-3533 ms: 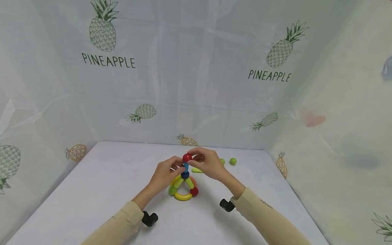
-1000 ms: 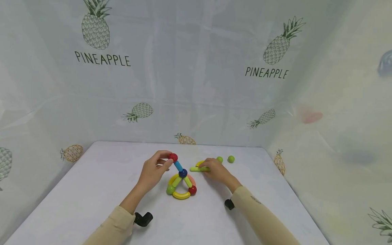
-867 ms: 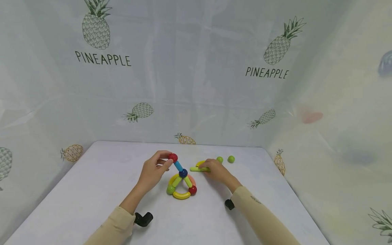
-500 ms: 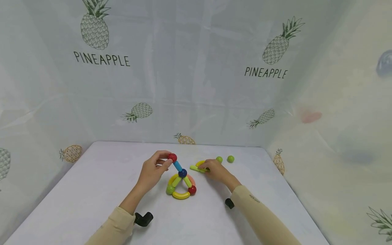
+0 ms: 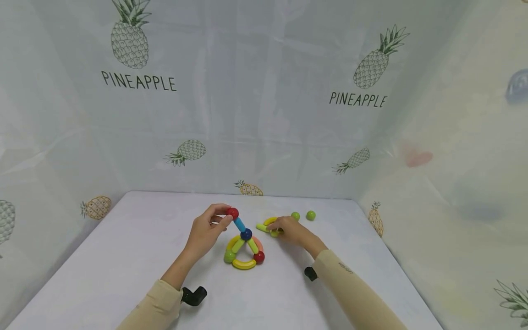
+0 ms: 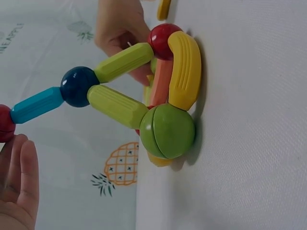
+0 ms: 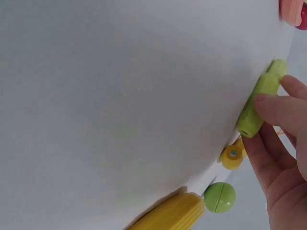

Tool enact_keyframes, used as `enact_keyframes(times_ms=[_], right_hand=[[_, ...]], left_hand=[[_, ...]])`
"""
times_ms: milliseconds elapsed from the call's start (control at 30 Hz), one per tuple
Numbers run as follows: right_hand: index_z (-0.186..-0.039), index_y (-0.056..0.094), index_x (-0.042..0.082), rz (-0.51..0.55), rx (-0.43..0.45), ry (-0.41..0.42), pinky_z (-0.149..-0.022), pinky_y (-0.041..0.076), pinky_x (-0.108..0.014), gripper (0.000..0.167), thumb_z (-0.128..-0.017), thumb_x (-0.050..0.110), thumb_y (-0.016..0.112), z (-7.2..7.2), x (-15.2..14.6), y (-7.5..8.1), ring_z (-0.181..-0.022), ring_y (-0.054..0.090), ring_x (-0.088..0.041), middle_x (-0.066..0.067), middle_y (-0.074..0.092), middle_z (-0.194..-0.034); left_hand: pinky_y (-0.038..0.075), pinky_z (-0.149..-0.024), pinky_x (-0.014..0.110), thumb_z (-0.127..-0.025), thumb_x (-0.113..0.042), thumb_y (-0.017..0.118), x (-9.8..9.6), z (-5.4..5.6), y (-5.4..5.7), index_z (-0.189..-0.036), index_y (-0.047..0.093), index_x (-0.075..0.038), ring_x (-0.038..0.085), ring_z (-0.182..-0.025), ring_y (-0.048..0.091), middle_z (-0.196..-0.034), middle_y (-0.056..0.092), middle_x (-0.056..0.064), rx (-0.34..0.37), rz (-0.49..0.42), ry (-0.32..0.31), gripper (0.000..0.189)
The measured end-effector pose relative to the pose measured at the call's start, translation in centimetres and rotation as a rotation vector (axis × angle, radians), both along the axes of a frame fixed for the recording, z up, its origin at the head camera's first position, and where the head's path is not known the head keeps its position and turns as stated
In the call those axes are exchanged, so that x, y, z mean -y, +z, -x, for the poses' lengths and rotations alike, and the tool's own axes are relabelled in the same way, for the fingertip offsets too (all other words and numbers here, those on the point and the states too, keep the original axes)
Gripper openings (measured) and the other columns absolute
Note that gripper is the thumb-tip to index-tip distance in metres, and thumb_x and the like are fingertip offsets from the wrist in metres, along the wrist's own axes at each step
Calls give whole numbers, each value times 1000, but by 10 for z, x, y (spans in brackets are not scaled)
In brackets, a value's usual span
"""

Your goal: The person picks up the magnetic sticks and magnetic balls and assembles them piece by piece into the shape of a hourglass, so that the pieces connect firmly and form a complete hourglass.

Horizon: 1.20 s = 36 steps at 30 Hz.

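My left hand [image 5: 204, 231] holds a red ball [image 5: 233, 213] by its sides. From that ball a blue rod [image 6: 37, 105] slants down to a navy ball [image 6: 77, 86]. Below the navy ball, light green rods [image 6: 117, 106] spread to a green ball [image 6: 172, 132] and a red ball [image 6: 162, 40] at the base, joined by a curved yellow piece [image 5: 244, 264]. Further right, my right hand [image 5: 290, 229] pinches a light green rod [image 7: 252, 112] between thumb and fingers, low over the table. A second green rod [image 5: 261, 227] lies just beyond it.
A curved yellow piece [image 5: 270, 221] lies behind the right hand's fingers. Two loose green balls [image 5: 310, 215] sit at the back right of the white table [image 5: 321, 298]. A yellow rod [image 7: 172, 213] lies near the right hand. A pineapple-print sheet [image 5: 264, 91] hangs behind.
The right hand has left the red ball and moved right to the green rods, where the pinched one has turned. The left hand now holds the red ball, and the blue rod leans left.
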State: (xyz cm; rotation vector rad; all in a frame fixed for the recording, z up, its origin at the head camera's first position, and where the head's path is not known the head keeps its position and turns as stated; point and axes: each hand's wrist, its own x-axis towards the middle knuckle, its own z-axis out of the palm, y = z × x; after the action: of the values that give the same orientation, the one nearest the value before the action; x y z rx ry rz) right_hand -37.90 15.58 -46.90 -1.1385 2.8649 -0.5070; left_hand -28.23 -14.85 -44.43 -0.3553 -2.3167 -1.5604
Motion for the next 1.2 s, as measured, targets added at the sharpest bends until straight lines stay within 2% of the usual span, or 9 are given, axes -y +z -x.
enact_keyframes(times_ms=[133,267,467,700,800,900,1033,1200], right_hand=[[-121,80,8,26,73,-7,-104,57,-41,32,-94,-9,74,-2,-3,3,-115,70,-23,-6,77,-121],[-116,81,9,41,123,-38,-104,57,-43,25,-95,-4,76,-5,-8,4,-115,70,-23,-3,78,-116],[-114,82,11,39,131,-56,-105,57,-43,22,-96,-1,76,-8,-15,4,-114,71,-21,0,80,-112],[-118,80,9,85,98,-43,-93,61,-35,26,-95,-2,76,-16,-14,3,-101,71,-15,-1,79,-113],[-122,79,10,154,89,-66,-90,61,-32,27,-96,0,76,-23,-9,10,-97,69,-12,-1,78,-116],[-125,77,11,269,92,-87,-90,61,-30,28,-98,5,76,-32,-1,21,-99,70,-12,-1,76,-120],[-127,74,14,428,101,-112,-92,61,-28,28,-99,9,76,-47,13,33,-103,72,-12,2,76,-119],[-130,71,15,572,110,-114,-95,60,-29,31,-100,10,75,-66,32,42,-105,73,-12,3,76,-116]], left_hand=[[60,-82,22,-102,-42,71,0,0,0,-138,64,-25,21,-94,71,-124,72,1,1,-2,2,40],[60,-82,22,-102,-42,71,-1,0,2,-138,64,-25,26,-98,72,-124,72,2,7,-4,-1,40],[60,-82,22,-102,-42,72,-1,-1,3,-138,64,-24,26,-99,72,-125,71,3,11,-1,3,41],[60,-82,21,-102,-42,72,0,0,-1,-139,63,-21,19,-98,71,-126,71,2,16,14,5,44],[60,-82,22,-102,-42,72,1,1,-2,-139,64,-20,18,-97,70,-126,71,2,8,17,6,44],[60,-81,22,-102,-42,72,2,1,0,-138,64,-22,18,-97,70,-126,71,1,-1,17,0,42],[60,-82,22,-103,-41,71,2,0,2,-138,64,-20,20,-97,71,-127,71,3,3,17,-7,42],[60,-82,22,-103,-42,71,1,0,2,-139,63,-23,21,-98,71,-127,70,2,11,20,1,41]])
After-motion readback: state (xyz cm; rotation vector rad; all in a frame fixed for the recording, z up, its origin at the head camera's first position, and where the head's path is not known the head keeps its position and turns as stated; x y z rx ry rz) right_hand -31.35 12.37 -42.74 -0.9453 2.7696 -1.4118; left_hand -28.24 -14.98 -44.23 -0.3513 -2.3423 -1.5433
